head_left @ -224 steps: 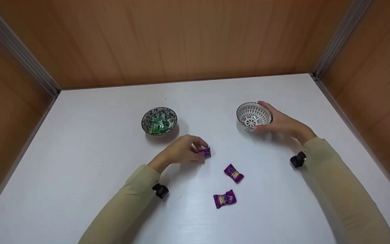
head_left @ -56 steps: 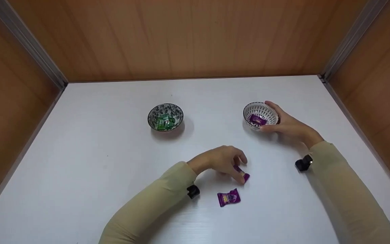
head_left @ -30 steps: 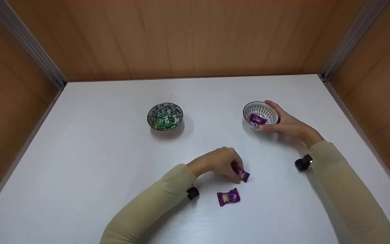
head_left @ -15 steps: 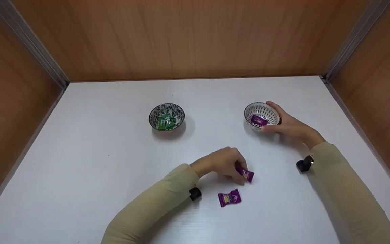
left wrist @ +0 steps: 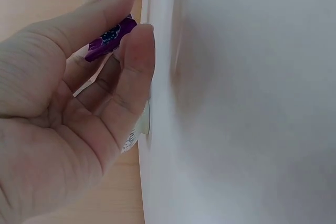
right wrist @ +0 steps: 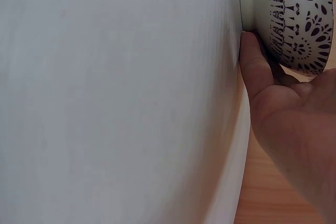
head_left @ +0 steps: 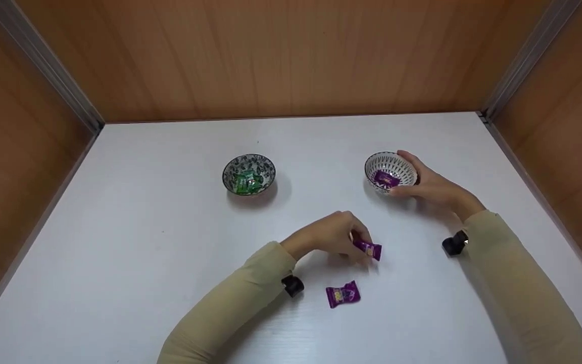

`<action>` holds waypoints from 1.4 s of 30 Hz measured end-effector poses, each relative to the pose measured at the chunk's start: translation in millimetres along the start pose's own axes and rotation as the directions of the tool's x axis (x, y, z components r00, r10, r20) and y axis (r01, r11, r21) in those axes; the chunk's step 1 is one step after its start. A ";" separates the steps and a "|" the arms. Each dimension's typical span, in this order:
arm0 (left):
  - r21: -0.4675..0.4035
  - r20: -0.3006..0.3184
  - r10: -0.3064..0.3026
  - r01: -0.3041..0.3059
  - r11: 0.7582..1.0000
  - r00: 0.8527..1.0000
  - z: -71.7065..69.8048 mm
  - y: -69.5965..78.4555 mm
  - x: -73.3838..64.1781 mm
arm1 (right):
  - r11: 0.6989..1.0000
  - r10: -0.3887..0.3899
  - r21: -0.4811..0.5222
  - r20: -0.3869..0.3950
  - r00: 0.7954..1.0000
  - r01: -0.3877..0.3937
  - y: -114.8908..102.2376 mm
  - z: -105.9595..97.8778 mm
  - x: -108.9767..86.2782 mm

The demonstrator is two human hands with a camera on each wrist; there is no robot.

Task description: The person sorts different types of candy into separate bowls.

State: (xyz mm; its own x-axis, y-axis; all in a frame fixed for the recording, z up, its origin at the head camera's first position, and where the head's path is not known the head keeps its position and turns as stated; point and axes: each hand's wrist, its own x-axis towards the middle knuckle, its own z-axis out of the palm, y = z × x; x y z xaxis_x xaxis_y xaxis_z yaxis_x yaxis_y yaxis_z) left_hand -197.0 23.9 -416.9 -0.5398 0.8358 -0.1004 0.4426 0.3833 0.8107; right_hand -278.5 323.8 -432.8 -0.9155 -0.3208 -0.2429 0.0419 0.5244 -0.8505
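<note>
A purple wrapped candy (head_left: 370,249) is pinched between the thumb and fingers of my left hand (head_left: 334,235), just above the white table. The left wrist view shows the candy (left wrist: 109,39) between thumb and fingertips, partly covered by them. A second purple candy (head_left: 343,294) lies on the table, nearer to me. My right hand (head_left: 430,186) holds the far-right bowl (head_left: 397,164), white with dark patterning, thumb and fingers around its right side. Inside that bowl is another purple candy (head_left: 386,179). The right wrist view has the bowl's (right wrist: 302,24) patterned outside and pale foot ring.
Left of centre stands a second bowl (head_left: 233,167) with a dark floral pattern, holding several green wrapped candies (head_left: 247,182). Wood-grain panels (head_left: 291,60) enclose the white table (head_left: 119,242) at the back and both sides.
A purple candy has come into the right bowl since the oldest frame. My left hand has moved to another candy, gripped it and lifted it slightly. My right hand stays at its bowl.
</note>
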 end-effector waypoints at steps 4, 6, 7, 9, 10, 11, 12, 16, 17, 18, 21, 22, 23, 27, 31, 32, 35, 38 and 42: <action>-0.063 -0.018 -0.032 0.031 0.998 0.999 -3.8 1.5 2.0 | 1.000 0.001 -0.008 0.000 1.000 -0.001 -1.2 -0.8 0.4; -0.103 -0.027 -0.045 0.042 0.994 0.999 -6.0 2.6 3.1 | 1.000 0.004 -0.011 -0.001 1.000 -0.004 -1.5 -0.8 0.0; -0.129 -0.033 -0.049 0.045 0.991 0.998 -6.9 3.0 3.7 | 1.000 0.006 -0.011 -0.002 1.000 -0.006 -1.4 -0.8 -0.2; -0.176 -0.043 -0.053 0.044 0.983 0.998 -9.1 3.6 4.4 | 1.000 0.011 -0.018 -0.005 1.000 -0.011 -0.9 -0.5 -0.5; -0.192 -0.048 -0.052 0.042 0.980 0.997 -10.2 3.6 4.8 | 1.000 0.011 -0.019 -0.003 1.000 -0.011 -0.7 -0.3 -0.4; -0.211 -0.053 -0.053 0.041 0.977 0.997 -11.4 3.8 5.0 | 1.000 0.010 -0.015 -0.001 1.000 -0.010 -0.5 0.0 -0.1; -0.224 -0.056 -0.057 0.043 0.974 0.997 -12.6 4.1 5.1 | 1.000 0.016 -0.018 -0.004 1.000 -0.016 -0.4 0.4 0.0; -0.239 -0.062 -0.077 0.060 0.969 0.995 -20.5 6.3 5.9 | 0.999 0.029 -0.030 -0.003 1.000 -0.029 0.1 2.3 1.5; -0.249 -0.062 -0.084 0.067 0.966 0.995 -22.8 7.3 6.5 | 0.999 0.035 -0.034 -0.004 0.999 -0.035 0.1 2.7 1.4; -0.259 -0.061 -0.088 0.070 0.963 0.994 -25.3 8.3 7.3 | 0.998 0.042 -0.041 -0.007 0.999 -0.042 0.2 3.0 1.1; -0.309 -0.065 -0.103 0.078 0.948 0.993 -31.8 10.7 10.6 | 0.998 0.042 -0.040 -0.003 0.999 -0.042 -0.4 3.0 0.3; -0.328 -0.067 -0.105 0.078 0.942 0.992 -33.4 11.2 11.8 | 0.999 0.039 -0.036 -0.001 0.999 -0.039 -0.6 2.8 -0.1; -0.340 -0.069 -0.104 0.075 0.937 0.992 -34.7 11.4 12.9 | 0.999 0.033 -0.032 -0.001 0.999 -0.033 -0.7 2.5 -0.3; -0.381 -0.082 -0.115 0.075 0.922 0.990 -37.4 9.6 15.7 | 1.000 0.021 -0.021 0.000 1.000 -0.021 -1.4 2.0 -0.1; -0.428 -0.088 -0.150 0.098 0.898 0.985 -37.4 6.2 17.5 | 0.999 0.037 -0.024 -0.004 0.999 -0.037 -2.0 3.0 0.0; -0.441 -0.089 -0.158 0.103 0.891 0.983 -37.4 5.4 18.0 | 0.999 0.039 -0.026 -0.004 0.999 -0.039 -2.0 3.1 0.0; -0.469 -0.098 -0.163 0.099 0.878 0.982 -37.2 4.2 19.9 | 0.999 0.044 -0.020 -0.010 0.999 -0.044 -1.8 2.9 -0.3; -0.502 -0.119 -0.159 0.079 0.861 0.980 -37.0 3.9 22.3 | 1.000 0.032 -0.002 -0.007 0.999 -0.032 -0.8 2.2 -0.8; -0.507 -0.160 -0.141 0.041 0.861 0.977 -37.0 3.5 25.6 | 0.999 0.013 0.031 0.003 1.000 -0.013 -1.2 2.1 -1.4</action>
State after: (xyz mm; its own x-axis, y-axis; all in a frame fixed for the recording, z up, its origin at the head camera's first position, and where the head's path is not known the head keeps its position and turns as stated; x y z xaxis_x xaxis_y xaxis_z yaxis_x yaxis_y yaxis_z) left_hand -235.8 32.1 -395.3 -0.7043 0.6996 -0.1202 -0.0041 0.1653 0.9862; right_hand -276.4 321.9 -432.5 -0.9137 -0.3160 -0.2554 0.0665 0.5038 -0.8613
